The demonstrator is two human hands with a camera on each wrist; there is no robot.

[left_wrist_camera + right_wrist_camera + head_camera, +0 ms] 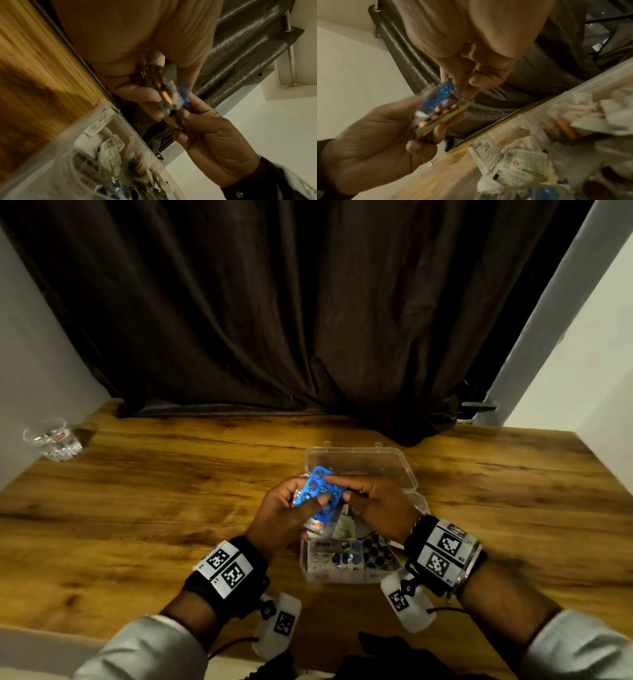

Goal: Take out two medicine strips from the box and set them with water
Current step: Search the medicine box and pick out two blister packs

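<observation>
Over the open clear plastic box (359,546), which sits near the middle of the wooden table (171,508), we hold a small stack of medicine strips in both hands. Our left hand (279,513) grips the stack from the left, thumb on top and fingers curled beneath. The blue strip (318,491) lies uppermost; under it the right wrist view shows a strip of orange pills (440,115). Our right hand (373,503) pinches the blue strip at its right edge with fingertips (467,93) and thumb. The box's lid (363,463) is tipped back toward the dark curtain (308,320), and more strips and packets fill the base. A glass tumbler (51,440) stands at the far left corner of the table, well apart from the box; we cannot tell whether it holds water.
</observation>
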